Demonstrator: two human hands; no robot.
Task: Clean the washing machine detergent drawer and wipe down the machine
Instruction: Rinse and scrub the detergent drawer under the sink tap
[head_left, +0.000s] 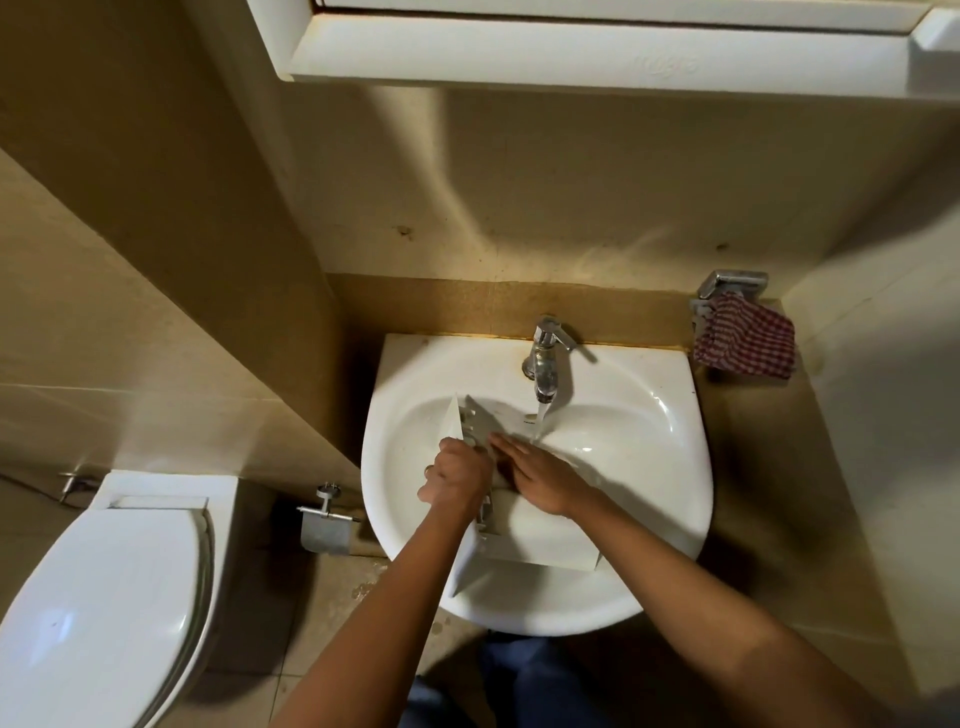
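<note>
The white detergent drawer (540, 545) lies across the white sink (649, 431), its front panel over the near rim and its far end up near the left wall of the bowl. My left hand (457, 475) grips the drawer's left side. My right hand (540, 475) lies flat with straight fingers inside the drawer, fingertips pointing left. Water runs from the chrome tap (545, 358) into the drawer's far part. A red and white checked cloth (745, 338) hangs at the right of the sink.
A toilet (98, 597) with its lid down stands at the lower left. A metal paper holder (324, 525) is fixed between toilet and sink. A white cabinet (571, 52) overhangs the wall above. A chrome fitting (732, 283) sits behind the cloth.
</note>
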